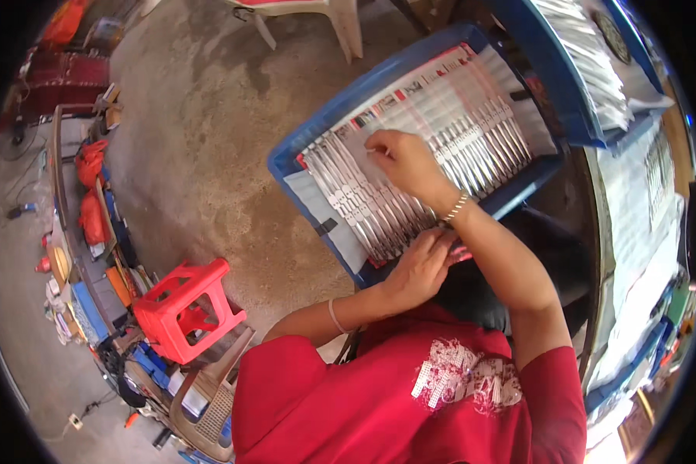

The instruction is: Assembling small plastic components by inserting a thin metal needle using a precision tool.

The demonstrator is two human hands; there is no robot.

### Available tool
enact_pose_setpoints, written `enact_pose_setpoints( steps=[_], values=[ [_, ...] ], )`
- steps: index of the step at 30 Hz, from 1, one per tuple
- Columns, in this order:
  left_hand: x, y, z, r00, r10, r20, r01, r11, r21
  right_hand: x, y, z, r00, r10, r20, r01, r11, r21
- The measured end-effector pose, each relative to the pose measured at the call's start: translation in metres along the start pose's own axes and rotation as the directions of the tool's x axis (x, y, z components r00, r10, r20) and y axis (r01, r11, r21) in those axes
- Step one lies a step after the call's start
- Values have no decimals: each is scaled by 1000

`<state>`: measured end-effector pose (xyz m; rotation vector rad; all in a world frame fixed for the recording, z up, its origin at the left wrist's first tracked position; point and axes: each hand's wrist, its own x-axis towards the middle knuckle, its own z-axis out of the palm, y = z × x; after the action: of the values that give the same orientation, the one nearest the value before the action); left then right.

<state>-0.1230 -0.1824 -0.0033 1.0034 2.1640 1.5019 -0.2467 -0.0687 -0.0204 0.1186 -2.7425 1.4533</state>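
Observation:
A blue plastic tray [292, 141] lies tilted before me, lined with printed paper [425, 116]. Across the paper run rows of slim, silvery metal tools [348, 189], too small to name exactly. My right hand [404, 161], with a gold band at the wrist, hovers over the middle of the rows. Its thumb and fingers are pinched together; a tiny pale bit shows at the tips. My left hand [423, 268] is at the tray's near edge, fingers bent and close together beside something pinkish-red [459, 254]. What they grip is hidden.
A second blue bin [572, 85] with silvery strips stands at the far right, by a paper-covered table [634, 255]. To the left are a red plastic stool [185, 309], a chair [209, 410] and a cluttered low shelf [93, 224]. A white chair [340, 23] stands beyond the tray.

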Motion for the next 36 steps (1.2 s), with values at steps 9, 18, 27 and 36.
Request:
enact_pose_setpoints(
  steps=[9, 18, 27, 36],
  values=[
    [-1, 34, -37, 997, 74, -12, -74, 997, 4, -221, -49, -169, 869, 426, -252, -475, 862, -177],
    [16, 71, 32, 884, 135, 448, -124, 991, -53, -399, -43, -132, 595, 624, -506, -769, 626, -132],
    [-6, 92, 108, 624, 135, 770, -30, 988, -149, -432, -20, -100, 244, 720, -650, -469, 674, 571],
    [7, 110, 166, 136, -56, 989, -120, 990, 73, -440, -44, -117, 605, 762, -231, -485, 584, 651]
  ],
)
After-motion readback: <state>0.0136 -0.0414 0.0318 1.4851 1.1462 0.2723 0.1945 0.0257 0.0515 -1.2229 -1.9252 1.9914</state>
